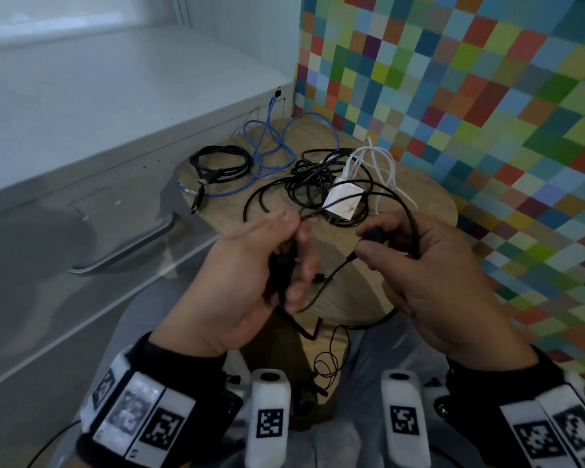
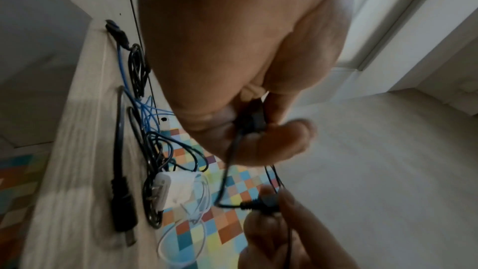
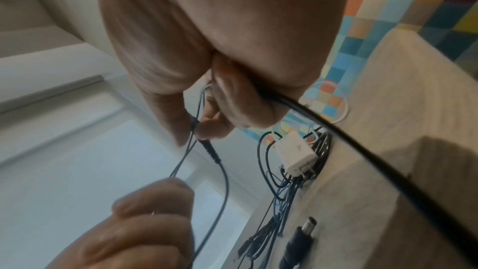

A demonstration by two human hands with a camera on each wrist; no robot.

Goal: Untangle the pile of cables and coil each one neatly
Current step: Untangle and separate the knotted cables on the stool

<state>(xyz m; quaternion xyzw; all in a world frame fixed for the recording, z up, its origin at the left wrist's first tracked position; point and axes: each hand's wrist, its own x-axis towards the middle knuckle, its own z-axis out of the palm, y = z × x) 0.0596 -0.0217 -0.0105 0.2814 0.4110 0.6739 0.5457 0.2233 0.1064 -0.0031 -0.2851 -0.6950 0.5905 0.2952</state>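
The left hand grips the thin black cable; the right hand pinches its plug. The slack runs grip to grip, with the tangle beyond both on the desk.

We record a small round wooden table with a pale grain top, standing in the corner between a white drawer unit and a wall of coloured squares. Taking the tabletop as a clock face seen from the head view: at 10 o'clock lies a coiled black cable, its plug end reaching the rim. At 11 to 12 o'clock a blue cable lies in loose loops. Near the centre sits a tangle of thin black cable, with a white charger block resting on it. At 1 to 2 o'clock a white cable loops beside the block.
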